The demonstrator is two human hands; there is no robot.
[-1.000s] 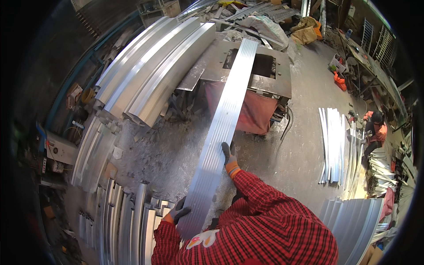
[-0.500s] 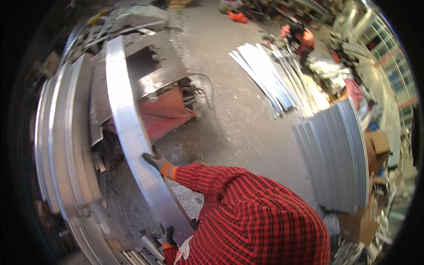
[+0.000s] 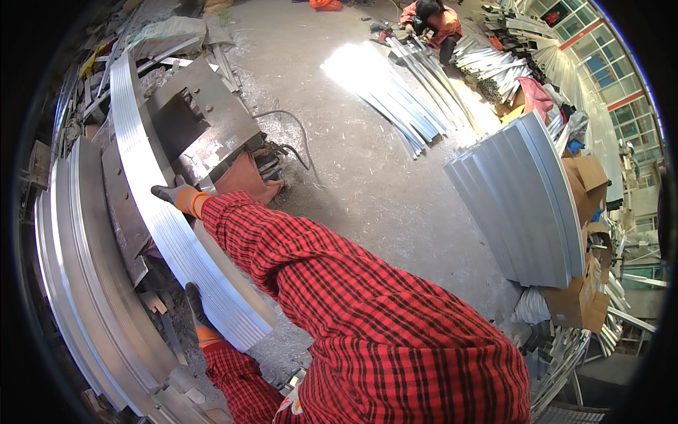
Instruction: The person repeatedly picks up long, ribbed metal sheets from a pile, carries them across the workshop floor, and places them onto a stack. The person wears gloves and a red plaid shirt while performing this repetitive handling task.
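A long silver ribbed metal profile (image 3: 180, 244) slants from the far left to a near end beside me. Its far part lies across the left side of a metal worktable (image 3: 229, 120) with a square opening. My right hand (image 3: 176, 196), in a dark glove with an orange cuff, grips the profile from its right side, thumb over the ribbed face. My left hand (image 3: 198, 311), gloved alike, is closed on the left edge near the near end; its underside fingers are hidden.
More long profiles (image 3: 95, 268) are stacked at left. Bright metal strips (image 3: 395, 99) lie on the floor ahead, near a crouching person (image 3: 434, 28). Grey panels (image 3: 519, 198) and cardboard boxes (image 3: 575, 300) stand at right. A cable (image 3: 300, 131) curves beside the worktable.
Both hands and the profile have moved left in view, and the profile's near end now shows. The whole view has shifted too, with the floor strips and panels moving left and up.
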